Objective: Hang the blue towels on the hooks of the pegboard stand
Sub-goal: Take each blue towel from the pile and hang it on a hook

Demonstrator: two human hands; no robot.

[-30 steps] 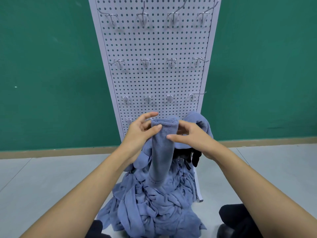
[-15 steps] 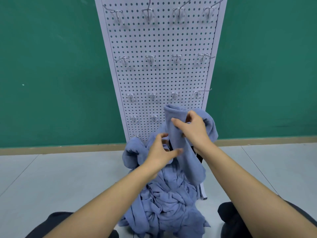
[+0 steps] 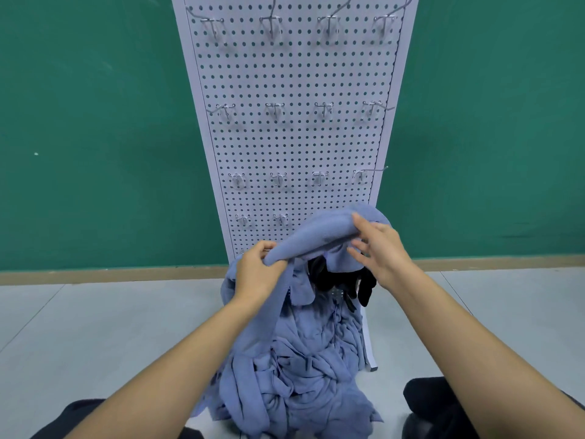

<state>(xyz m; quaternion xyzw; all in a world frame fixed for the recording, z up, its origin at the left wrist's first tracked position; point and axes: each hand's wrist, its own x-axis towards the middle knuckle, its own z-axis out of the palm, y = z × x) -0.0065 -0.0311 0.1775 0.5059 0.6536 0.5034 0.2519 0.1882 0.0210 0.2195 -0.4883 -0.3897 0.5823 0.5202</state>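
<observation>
- Gripping the towel (image 3: 316,239) at its 9 o'clock end with the left hand (image 3: 258,274), fingers curled tight round the cloth.
- Pinching the 3 o'clock end with the right hand (image 3: 381,251), thumb on top, fingers loosely spread beneath.
- Stretched between both hands, low before the pegboard (image 3: 294,144), with the pile (image 3: 300,375) on the floor at 6 o'clock.
- Bare hooks (image 3: 278,179) at 12 o'clock, nearest rows just above.
- Best now: find one flat edge, hold it taut, lift towards 12 o'clock, drop the middle over a single hook.
- Watch for loose folds snagging neighbouring hooks, or dragging pile towels up.
</observation>
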